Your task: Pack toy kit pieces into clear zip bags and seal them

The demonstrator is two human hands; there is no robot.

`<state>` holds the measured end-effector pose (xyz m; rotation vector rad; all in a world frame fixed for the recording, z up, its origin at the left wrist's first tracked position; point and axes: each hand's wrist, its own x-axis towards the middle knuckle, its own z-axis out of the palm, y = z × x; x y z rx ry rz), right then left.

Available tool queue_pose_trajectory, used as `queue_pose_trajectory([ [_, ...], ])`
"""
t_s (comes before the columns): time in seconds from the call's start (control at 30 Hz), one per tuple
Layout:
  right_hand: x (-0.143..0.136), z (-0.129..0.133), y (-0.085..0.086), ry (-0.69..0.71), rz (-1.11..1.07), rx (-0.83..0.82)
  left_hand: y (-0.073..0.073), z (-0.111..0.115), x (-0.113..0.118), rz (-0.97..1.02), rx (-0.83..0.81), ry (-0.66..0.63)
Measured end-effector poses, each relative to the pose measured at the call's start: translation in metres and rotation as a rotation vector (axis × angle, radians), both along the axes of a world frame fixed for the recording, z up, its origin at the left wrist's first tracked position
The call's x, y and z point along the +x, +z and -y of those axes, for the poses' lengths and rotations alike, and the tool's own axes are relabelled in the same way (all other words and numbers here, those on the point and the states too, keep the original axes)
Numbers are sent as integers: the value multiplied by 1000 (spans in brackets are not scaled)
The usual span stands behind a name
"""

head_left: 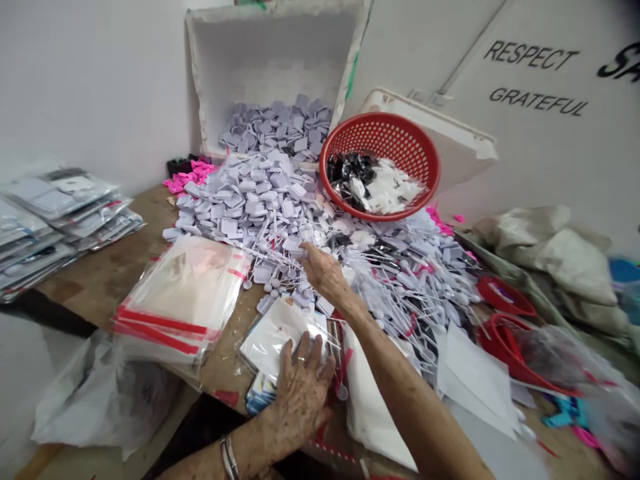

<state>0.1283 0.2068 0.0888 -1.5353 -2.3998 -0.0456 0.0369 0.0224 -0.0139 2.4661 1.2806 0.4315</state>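
Note:
My left hand [303,383] lies palm down with fingers spread on a clear packet holding a white sheet [280,337]. Under that packet, blue-and-white printed packets [261,393] stick out at the front. My right hand [325,272] reaches over to the near side of a heap of small pale lilac plastic pieces [265,190]. Its fingers are bunched together at the pieces, and I cannot make out what is between them. Long thin plastic spoons [400,283] lie to the right of this hand. One spoon [341,390] rests beside my left hand.
A stack of red-striped clear bags [185,287] lies left. Filled packets [70,207] are stacked at far left. A red basket [427,150] with black and white packets sits on the heap. Behind is a white foam box [275,53]. White sheets [475,373] lie right.

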Motion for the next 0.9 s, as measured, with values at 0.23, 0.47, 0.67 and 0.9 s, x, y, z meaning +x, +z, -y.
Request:
queue_pose_trajectory([
  [0.23,104,130,2,-146,-463,-199,0,5,28,-114,188,223],
  [0.47,143,208,-60,-369,-326,-247,11,12,37,-207,293,262],
  [0.67,133,216,-88,-370,-47,52,22,6,28,-141,149,234],
  [0.9,91,228,-66,-171,-283,42,34,-12,3,-2,26,252],
])
